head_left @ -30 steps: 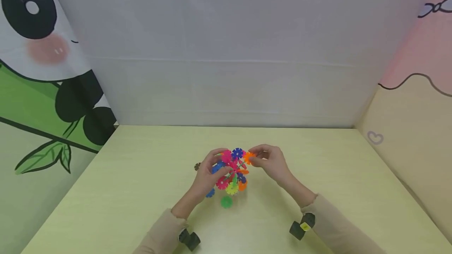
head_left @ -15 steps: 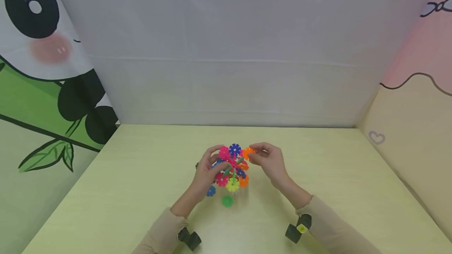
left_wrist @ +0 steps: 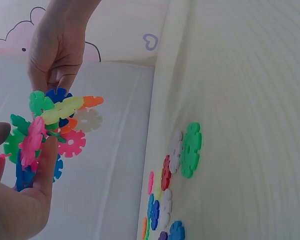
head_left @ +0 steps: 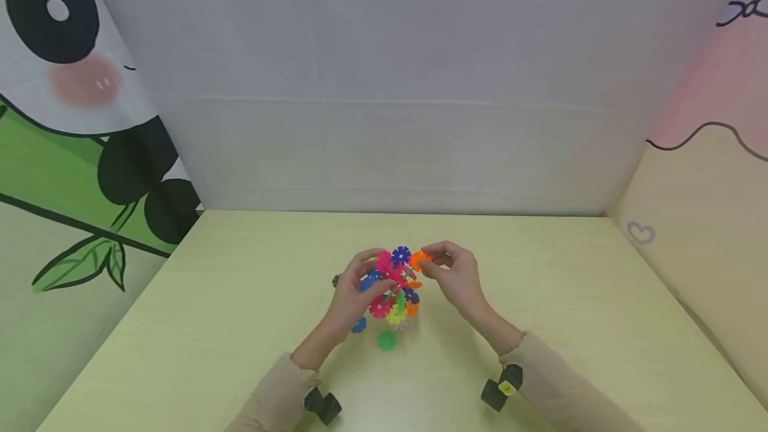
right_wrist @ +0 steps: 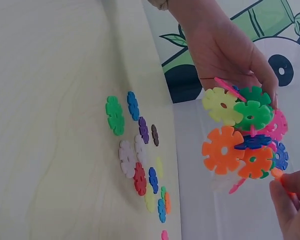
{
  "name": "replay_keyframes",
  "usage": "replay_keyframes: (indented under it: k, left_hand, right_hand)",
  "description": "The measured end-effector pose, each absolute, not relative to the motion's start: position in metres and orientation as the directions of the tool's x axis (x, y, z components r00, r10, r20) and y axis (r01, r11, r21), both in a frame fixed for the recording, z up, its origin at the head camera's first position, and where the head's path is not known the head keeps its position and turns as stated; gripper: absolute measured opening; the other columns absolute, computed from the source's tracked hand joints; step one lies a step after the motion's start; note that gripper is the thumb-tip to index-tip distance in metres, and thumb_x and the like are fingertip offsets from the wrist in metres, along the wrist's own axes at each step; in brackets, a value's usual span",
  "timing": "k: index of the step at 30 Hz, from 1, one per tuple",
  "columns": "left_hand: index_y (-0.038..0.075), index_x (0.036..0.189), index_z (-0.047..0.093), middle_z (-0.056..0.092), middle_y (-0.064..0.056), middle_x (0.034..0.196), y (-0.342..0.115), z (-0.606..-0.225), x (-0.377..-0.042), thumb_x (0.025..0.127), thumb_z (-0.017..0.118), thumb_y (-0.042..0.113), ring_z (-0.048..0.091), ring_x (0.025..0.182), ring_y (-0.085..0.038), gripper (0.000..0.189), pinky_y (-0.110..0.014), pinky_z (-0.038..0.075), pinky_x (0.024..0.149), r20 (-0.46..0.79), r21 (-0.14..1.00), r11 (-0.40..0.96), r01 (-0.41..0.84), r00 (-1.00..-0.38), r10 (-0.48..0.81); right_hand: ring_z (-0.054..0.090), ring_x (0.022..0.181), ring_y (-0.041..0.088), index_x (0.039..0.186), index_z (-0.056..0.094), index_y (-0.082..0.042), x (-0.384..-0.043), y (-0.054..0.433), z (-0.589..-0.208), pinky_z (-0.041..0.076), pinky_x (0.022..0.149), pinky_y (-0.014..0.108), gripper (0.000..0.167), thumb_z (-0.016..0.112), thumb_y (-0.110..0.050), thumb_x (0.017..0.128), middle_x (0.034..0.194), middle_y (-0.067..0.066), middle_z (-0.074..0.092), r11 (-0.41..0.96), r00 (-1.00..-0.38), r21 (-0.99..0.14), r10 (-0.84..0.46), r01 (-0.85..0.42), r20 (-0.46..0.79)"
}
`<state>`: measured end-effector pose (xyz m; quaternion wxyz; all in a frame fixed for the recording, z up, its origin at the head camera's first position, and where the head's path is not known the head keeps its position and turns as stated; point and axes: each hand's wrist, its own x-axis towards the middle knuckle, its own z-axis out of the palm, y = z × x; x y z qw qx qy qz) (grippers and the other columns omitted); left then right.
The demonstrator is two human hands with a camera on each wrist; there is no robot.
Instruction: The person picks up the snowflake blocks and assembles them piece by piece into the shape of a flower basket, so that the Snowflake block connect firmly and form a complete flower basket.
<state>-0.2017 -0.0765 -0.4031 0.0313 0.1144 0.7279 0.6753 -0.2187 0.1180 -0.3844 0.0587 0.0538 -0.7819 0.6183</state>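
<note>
A ball-like cluster of interlocked flower-shaped plastic discs is held up off the table in many colours. My left hand grips its left side, the thumb across the front. At the upper right edge, my right hand pinches an orange disc between thumb and fingers. In the right wrist view, only a bit of that orange disc shows at the fingertips, against the cluster. Green, yellow, pink, blue and orange discs stick out at various angles. Much of the cluster's left side is hidden by the left hand.
Loose discs lie flat on the pale table beneath and behind the cluster: a green disc nearest me, a blue disc, a red disc and several others. A white backdrop rises behind, with printed panels at both sides.
Both hands and the cluster have shifted slightly away from me, and the cluster has turned a little. The right hand has moved slightly left, still pinching the orange disc.
</note>
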Motion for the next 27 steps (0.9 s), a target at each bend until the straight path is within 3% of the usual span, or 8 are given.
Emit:
replay_keyframes:
  k: [9,14,19,27]
  left_hand:
    - [0.009,0.141,0.044,0.058,-0.021,0.129,-0.0785,-0.4050,-0.2012,0.095,0.061,0.003,0.061,0.109,-0.014,0.050,-0.029,0.061,0.085,0.117,0.991,0.041,0.127,-0.973,0.199]
    - [0.011,0.145,0.041,0.053,-0.020,0.138,-0.0804,-0.4041,-0.1998,0.097,0.059,0.008,0.054,0.126,-0.031,0.051,-0.045,0.056,0.097,0.140,0.978,0.114,0.172,-0.959,0.248]
    - [0.015,0.149,0.037,0.044,-0.017,0.150,-0.0808,-0.3989,-0.1977,0.098,0.060,0.014,0.039,0.141,-0.040,0.056,-0.060,0.045,0.107,0.174,0.950,0.197,0.243,-0.934,0.312]
    - [0.005,0.139,0.048,0.054,-0.020,0.137,-0.0725,-0.3976,-0.1962,0.089,0.069,0.005,0.051,0.128,-0.039,0.054,-0.049,0.052,0.102,0.253,0.949,0.152,0.278,-0.954,0.160]
  right_hand:
    - [0.067,0.080,0.013,0.107,0.067,0.007,-0.2172,0.1157,-0.3840,0.061,0.075,0.024,0.020,0.066,0.004,0.088,0.097,0.022,0.068,0.236,-0.988,-0.959,-0.032,-0.154,0.151]
    - [0.068,0.082,0.016,0.108,0.068,0.007,-0.2165,0.1161,-0.3845,0.061,0.075,0.022,0.020,0.065,0.003,0.089,0.098,0.022,0.069,0.256,-0.985,-0.951,-0.054,-0.175,0.166]
    - [0.065,0.079,0.007,0.108,0.069,0.005,-0.2152,0.1154,-0.3873,0.056,0.074,0.012,0.019,0.068,0.002,0.089,0.099,0.023,0.070,0.243,-0.976,-0.946,-0.021,-0.215,0.216]
    - [0.065,0.079,-0.002,0.110,0.067,0.007,-0.2130,0.1107,-0.3882,0.058,0.076,0.015,0.022,0.067,0.003,0.089,0.106,0.027,0.069,0.145,-0.963,-0.952,-0.026,-0.270,0.269]
